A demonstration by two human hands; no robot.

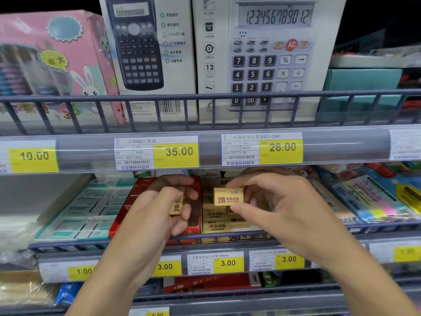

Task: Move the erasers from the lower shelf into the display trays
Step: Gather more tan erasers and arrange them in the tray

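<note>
A small cream-yellow rectangular eraser printed "2B" (pixel 228 196) is pinched between thumb and fingertips of the right hand (pixel 276 201), its printed face turned outward, probably so that the label reads from the aisle once it is set down. It is held just above the yellow cardboard display tray (pixel 216 226), where matching erasers already lie in rows. A second eraser of the same kind (pixel 177 205) is gripped on end in the curled fingers of the left hand (pixel 159 208), over the red cardboard tray (pixel 193 230), seemingly kept ready for the following placement.
</note>
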